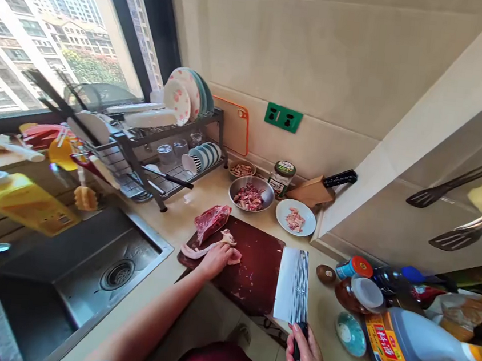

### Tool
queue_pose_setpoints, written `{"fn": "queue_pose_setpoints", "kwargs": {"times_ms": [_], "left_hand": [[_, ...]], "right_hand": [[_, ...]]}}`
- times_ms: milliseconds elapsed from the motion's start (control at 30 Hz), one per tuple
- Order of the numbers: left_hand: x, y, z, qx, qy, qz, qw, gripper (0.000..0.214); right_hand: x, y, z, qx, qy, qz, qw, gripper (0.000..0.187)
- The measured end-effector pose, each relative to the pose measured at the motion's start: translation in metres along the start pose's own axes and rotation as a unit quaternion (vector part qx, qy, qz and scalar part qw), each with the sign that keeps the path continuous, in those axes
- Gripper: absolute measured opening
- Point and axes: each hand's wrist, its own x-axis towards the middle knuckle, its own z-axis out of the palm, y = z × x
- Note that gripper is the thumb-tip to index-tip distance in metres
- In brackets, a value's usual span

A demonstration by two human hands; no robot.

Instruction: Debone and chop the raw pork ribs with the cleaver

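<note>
My right hand (305,354) is wrapped round the black handle of a cleaver (293,283), whose broad blade points away from me beside the board's right edge. On the dark red cutting board (258,263), my left hand (216,260) presses its fingers onto a pale strip of fatty meat (196,252). Part of that strip lies hidden under the fingers. Just behind it, at the board's far left corner, rests a large red chunk of meat (211,221). Cut meat (250,197) fills a metal bowl (270,198) beyond the board, and pale trimmings (295,220) lie on a white plate (281,206).
A steel sink (160,247) lies left of the board, with a dish rack (127,151) behind it. A knife block (311,191) and a jar (281,179) stand along the wall. Bottles, a large jug (426,343) and a small bowl (351,334) crowd the right counter.
</note>
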Motion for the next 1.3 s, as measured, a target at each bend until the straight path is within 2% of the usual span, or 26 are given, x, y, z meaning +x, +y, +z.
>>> {"fn": "queue_pose_setpoints", "kwargs": {"times_ms": [133,233,333,433,500,567,633,733,900,1000,1133,1200,1300], "left_hand": [[0.042,0.013,-0.010,-0.015,-0.002,-0.051,0.999,0.024],[0.063,0.033,-0.017,-0.050,0.020,-0.001,0.999,0.028],[0.066,0.044,-0.014,-0.063,-0.012,0.050,0.997,0.028],[0.055,0.041,-0.001,-0.056,-0.014,0.025,0.998,0.025],[0.048,0.038,0.009,-0.063,0.015,0.005,0.998,0.025],[0.045,0.036,0.016,-0.074,0.036,0.000,0.997,0.024],[0.049,0.039,0.022,-0.087,0.046,0.008,0.995,0.024],[0.060,0.045,0.026,-0.095,0.035,0.010,0.995,0.025],[0.069,0.049,0.033,-0.107,0.009,0.001,0.994,0.025],[0.072,0.044,0.037,-0.122,0.015,-0.003,0.992,0.025],[0.081,0.031,0.037,-0.114,0.023,-0.006,0.993,0.026],[0.084,0.026,0.035,-0.107,0.021,-0.007,0.994,0.026],[0.084,0.025,0.033,-0.098,0.016,0.003,0.995,0.025]], "right_hand": [[0.013,-0.008,-0.020,-0.012,-0.008,0.020,1.000,0.050],[0.020,-0.021,-0.020,-0.026,-0.027,0.030,0.999,0.047],[0.029,-0.030,-0.016,-0.065,-0.039,0.016,0.997,0.044],[0.038,-0.037,-0.013,-0.189,-0.032,-0.048,0.980,0.040],[0.044,-0.045,-0.010,-0.300,-0.030,-0.121,0.946,0.035],[0.051,-0.058,-0.005,-0.404,-0.041,-0.186,0.895,0.029],[0.058,-0.073,0.000,-0.492,-0.062,-0.216,0.841,0.026],[0.066,-0.093,0.007,-0.579,-0.100,-0.214,0.780,0.023],[0.079,-0.109,0.013,-0.661,-0.134,-0.170,0.718,0.016],[0.100,-0.114,0.031,-0.675,-0.141,-0.139,0.711,0.014],[0.130,-0.114,0.056,-0.656,-0.147,-0.135,0.728,0.016],[0.132,-0.110,0.055,-0.650,-0.146,-0.137,0.733,0.017],[0.118,-0.101,0.033,-0.646,-0.141,-0.136,0.738,0.018]]}}
